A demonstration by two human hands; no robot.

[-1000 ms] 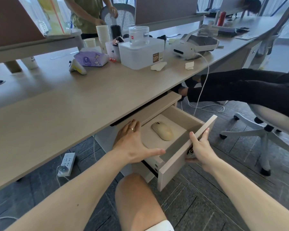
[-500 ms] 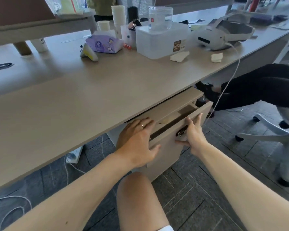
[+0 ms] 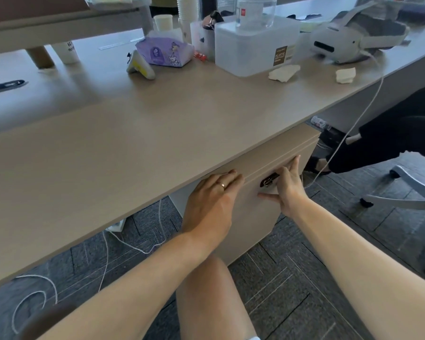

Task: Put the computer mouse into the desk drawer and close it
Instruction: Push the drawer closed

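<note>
Now flush with the cabinet under the long beige wooden desk top (image 3: 138,143), the pale beige drawer front (image 3: 268,168), shut, no gap showing. Flat against it, fingers spread and clasping nothing, the left hand (image 3: 210,204) with a thin gold ring (image 3: 222,185), fingertips at the drawer's upper edge. Likewise splayed and empty, the right hand (image 3: 288,185), palm pressed just right of the small dark metal pull handle (image 3: 269,180), thumb stretched below it. Nowhere visible, the computer mouse. Farther back on the desk, a translucent white plastic storage box (image 3: 253,45) and a white headset (image 3: 341,42).
</note>
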